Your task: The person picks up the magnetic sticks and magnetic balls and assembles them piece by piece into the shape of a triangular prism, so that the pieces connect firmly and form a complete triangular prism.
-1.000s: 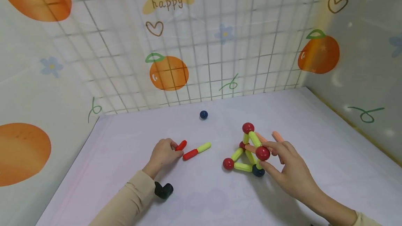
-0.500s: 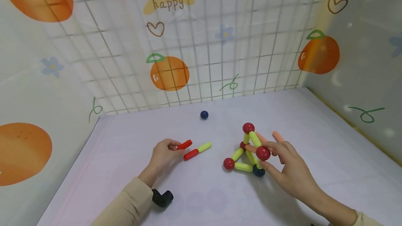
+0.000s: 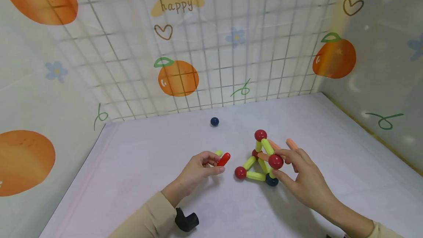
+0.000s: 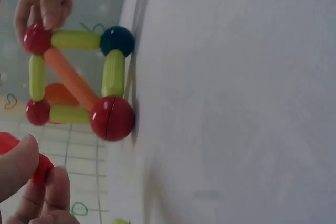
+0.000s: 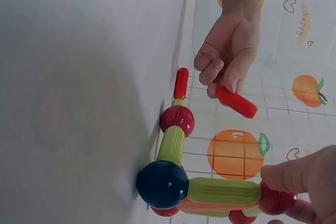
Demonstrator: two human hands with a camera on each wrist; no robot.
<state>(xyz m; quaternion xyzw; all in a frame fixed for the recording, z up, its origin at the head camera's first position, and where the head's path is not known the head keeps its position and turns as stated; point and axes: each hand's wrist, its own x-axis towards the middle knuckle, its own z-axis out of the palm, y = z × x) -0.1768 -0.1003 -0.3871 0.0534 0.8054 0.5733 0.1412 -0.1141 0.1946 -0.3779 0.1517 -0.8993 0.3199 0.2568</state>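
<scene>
My left hand (image 3: pixel 198 170) pinches a red magnetic stick (image 3: pixel 225 159) between thumb and fingers, raised off the table just left of a magnetic ball-and-stick frame. The frame joins red balls (image 3: pixel 240 173), a dark blue ball (image 3: pixel 272 179), yellow-green sticks (image 3: pixel 256 176) and an orange stick (image 4: pixel 71 78). With thumb and fingers my right hand (image 3: pixel 305 179) holds the frame's near upper red ball (image 3: pixel 275 161). On the table lies a second red stick (image 5: pixel 181 83), hidden behind the left hand in the head view. A loose yellow-green stick (image 3: pixel 218 152) peeks out there.
A loose dark blue ball (image 3: pixel 214 121) sits toward the back of the table. Behind the frame, to its right, lies an orange stick (image 3: pixel 292 143). A black wrist fitting (image 3: pixel 187 220) shows at the left sleeve. Patterned curtains (image 3: pixel 132 65) enclose the back and sides.
My left hand has lifted the red stick and carried it rightward toward the frame, passing in front of the other loose sticks. The right hand and the frame stay put.
</scene>
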